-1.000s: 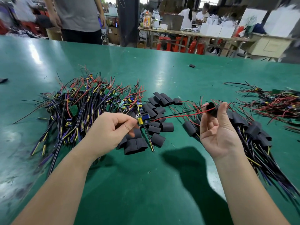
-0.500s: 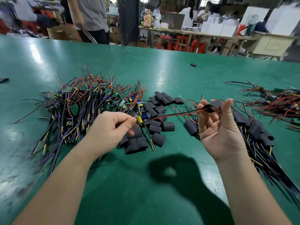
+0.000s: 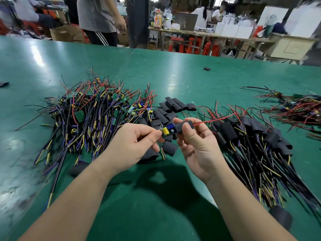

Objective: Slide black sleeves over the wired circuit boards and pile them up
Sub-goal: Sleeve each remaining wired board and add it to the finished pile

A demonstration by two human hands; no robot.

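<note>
My left hand [image 3: 132, 143] pinches a small wired circuit board [image 3: 167, 130] with yellow and blue parts, held above the green table [image 3: 156, 206]. My right hand [image 3: 196, 145] pinches a black sleeve [image 3: 182, 126] that sits on the board's red and black wires, right against the board's end. A pile of bare wired boards [image 3: 90, 115] lies to the left. Loose black sleeves [image 3: 168, 110] lie behind my hands. Sleeved boards [image 3: 257, 136] are piled at the right.
Another tangle of red-wired boards [image 3: 295, 108] lies at the far right. Single sleeves lie at the far middle [image 3: 206, 68] and the left edge [image 3: 3, 84]. A person in a grey shirt [image 3: 99, 20] stands beyond the table's far edge; others sit at benches behind.
My right hand slid the black sleeve leftward along the red and black wires until it reached the board in my left hand. The person behind the table walked to the right.
</note>
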